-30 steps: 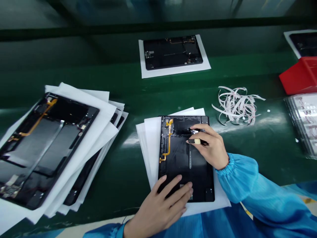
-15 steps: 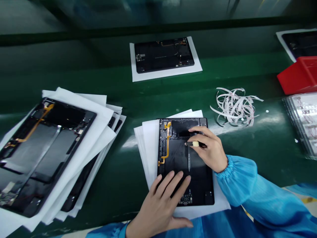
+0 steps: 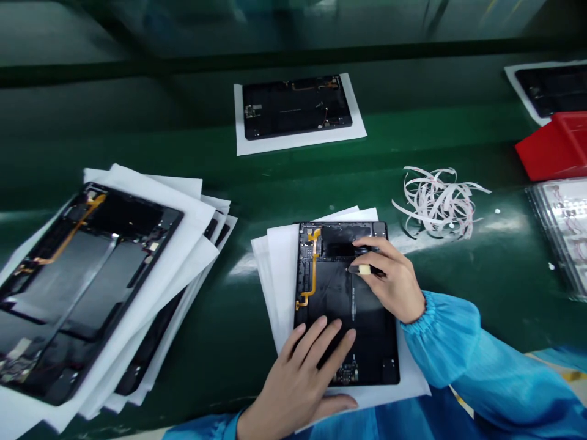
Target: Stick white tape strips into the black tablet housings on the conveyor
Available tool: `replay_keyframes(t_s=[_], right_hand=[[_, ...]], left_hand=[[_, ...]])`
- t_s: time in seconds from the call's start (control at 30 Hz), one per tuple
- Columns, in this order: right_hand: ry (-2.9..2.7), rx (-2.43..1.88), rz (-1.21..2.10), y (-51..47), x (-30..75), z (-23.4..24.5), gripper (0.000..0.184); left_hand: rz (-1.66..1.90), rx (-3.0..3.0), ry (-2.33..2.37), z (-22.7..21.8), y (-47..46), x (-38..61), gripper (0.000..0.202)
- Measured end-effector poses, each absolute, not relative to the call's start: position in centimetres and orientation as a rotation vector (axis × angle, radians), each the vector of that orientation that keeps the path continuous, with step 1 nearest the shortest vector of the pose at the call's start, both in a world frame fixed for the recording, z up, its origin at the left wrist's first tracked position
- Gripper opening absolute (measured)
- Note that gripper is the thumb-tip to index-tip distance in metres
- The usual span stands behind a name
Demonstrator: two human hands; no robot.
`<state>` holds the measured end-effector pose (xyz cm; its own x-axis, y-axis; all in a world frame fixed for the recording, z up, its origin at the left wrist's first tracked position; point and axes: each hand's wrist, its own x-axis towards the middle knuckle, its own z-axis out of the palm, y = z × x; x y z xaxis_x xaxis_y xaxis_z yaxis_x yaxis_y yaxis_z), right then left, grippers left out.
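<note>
In the head view, an opened black tablet housing (image 3: 334,293) with an orange flex cable (image 3: 314,269) lies on white sheets (image 3: 280,244). My left hand (image 3: 302,373) rests across its lower part, fingers spread and palm down. Over the upper right of the housing, my right hand (image 3: 392,278) is closed on a short dark tool with a pale yellow band (image 3: 364,269). The tool's dark tip points left, close to the top of a thin grey strip (image 3: 353,296). Whether the tip touches the housing I cannot tell.
At left stands a stack of tablet housings (image 3: 92,287) between white sheets. Another housing (image 3: 298,110) lies on paper at the back. Right of mine are a tangle of white strips (image 3: 440,201), a red bin (image 3: 553,150) and stacked clear trays (image 3: 562,226).
The whole view has shifted slightly. Both hands keep nearly the same places on the housing, and the tool stays in my right hand.
</note>
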<state>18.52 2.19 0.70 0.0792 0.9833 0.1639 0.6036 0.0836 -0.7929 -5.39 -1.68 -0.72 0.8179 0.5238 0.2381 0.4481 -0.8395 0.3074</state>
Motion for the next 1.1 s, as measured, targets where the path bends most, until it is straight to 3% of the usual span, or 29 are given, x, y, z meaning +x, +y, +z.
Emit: replay_keyframes(t_s=[0.83,1.1], right_hand=[[-1.66,-1.644,0.583,2.0,18.1,0.5,0.026],[-1.564,-1.608,0.591,2.1,17.9,0.4,0.035]], left_hand=[[0.472,2.712,0.801,-0.4,-1.8,-5.1,0.053],[0.2,2.864,0.697,0.9,0.6,-4.9,0.101]])
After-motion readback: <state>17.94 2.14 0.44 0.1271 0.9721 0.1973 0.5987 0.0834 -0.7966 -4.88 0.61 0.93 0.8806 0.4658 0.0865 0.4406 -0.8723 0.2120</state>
